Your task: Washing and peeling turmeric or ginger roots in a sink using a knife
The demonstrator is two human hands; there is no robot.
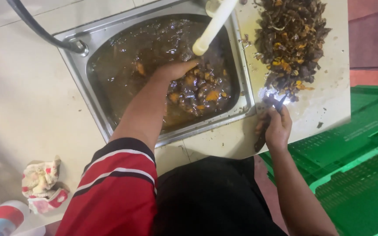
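My left hand reaches into a steel sink full of murky brown water. It rests on a heap of dark and orange shellfish lying in the water; whether the fingers grip any is hidden. My right hand is closed on a small dark knife at the edge of the white counter. The blade points toward a large pile of dark and orange shell scraps on that counter.
A white tap spout hangs over the sink above my left hand. A dark hose runs to the sink's left corner. A crumpled red-and-white cloth lies at lower left. Green plastic crates stand at right.
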